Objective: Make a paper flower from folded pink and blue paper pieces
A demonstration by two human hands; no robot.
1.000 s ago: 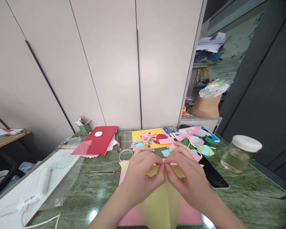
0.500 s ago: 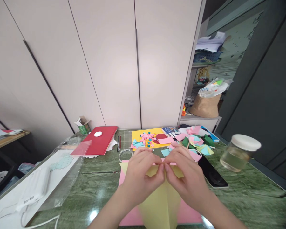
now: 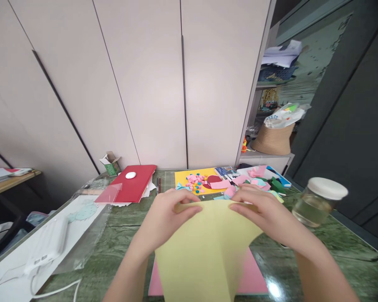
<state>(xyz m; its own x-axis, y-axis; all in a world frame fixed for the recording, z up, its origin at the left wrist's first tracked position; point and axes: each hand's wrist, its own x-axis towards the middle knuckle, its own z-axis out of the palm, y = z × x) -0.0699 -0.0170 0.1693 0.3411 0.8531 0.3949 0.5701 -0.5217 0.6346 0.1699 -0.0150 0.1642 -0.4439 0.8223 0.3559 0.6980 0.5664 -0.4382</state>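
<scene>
A pale yellow sheet of paper [image 3: 201, 247] with a crease down it is held up in front of me. My left hand [image 3: 170, 214] pinches its top edge left of the middle, thumb on the near side. On the other side of the crease, my right hand [image 3: 258, 207] pinches the same edge. Beneath the sheet lies pink paper [image 3: 252, 277] on the green table, mostly covered. Just beyond my hands are small pink, blue and yellow paper bits [image 3: 195, 182] on a yellow sheet [image 3: 180, 178].
At the right stands a lidded jar [image 3: 318, 203] of liquid. A red folder [image 3: 132, 184] lies at the back left, near a small green box [image 3: 111, 164]. A white power bank [image 3: 48, 243] with a cable rests at the left. Cut paper pieces [image 3: 258, 172] lie at the back right.
My hands have moved apart, from nearly touching at the crease to a wider grip. The yellow paper is raised and spread more flatly toward me, now covering more of the pink paper.
</scene>
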